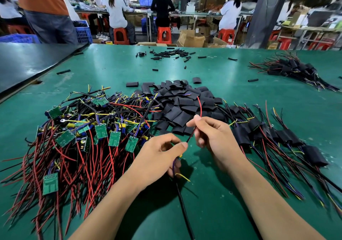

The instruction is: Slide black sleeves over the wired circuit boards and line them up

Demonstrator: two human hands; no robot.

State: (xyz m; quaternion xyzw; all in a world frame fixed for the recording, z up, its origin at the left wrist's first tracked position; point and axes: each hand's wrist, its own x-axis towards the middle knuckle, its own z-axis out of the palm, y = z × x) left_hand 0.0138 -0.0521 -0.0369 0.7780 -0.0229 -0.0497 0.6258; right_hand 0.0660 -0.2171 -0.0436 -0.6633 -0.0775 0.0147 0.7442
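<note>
you are holding one wired assembly (174, 165) in both hands, low over the green table (231, 212). your left hand (159, 158) is curling around its purple and yellow leads, fingers clenched on the bundle, and whether a board is sitting inside that fist cannot be told. your right hand (212, 134) is pinching the assembly's red wire (200, 108) between thumb and forefinger, and the free end is arcing up over the sleeve pile. a black cable (185, 212) is trailing from under your left hand toward the near edge.

just beyond your fingers the pile of black sleeves (185, 106) is lying loose and flattened in the middle of the table. to your left the heap of wired circuit boards (100, 130) is sprawling bare — green boards tangled among red, black, yellow and purple wires. to your right a row of sleeved boards (288, 138) is lying side by side, wires fanning toward you.

further off, a second bundle (292, 69) of sleeved pieces is resting near the right edge, well apart from the row, and short tubing pieces (172, 53) are lying scattered near the far edge. behind the table, workers (116, 8) are sitting on red stools (163, 34) at benches, backs turned.
</note>
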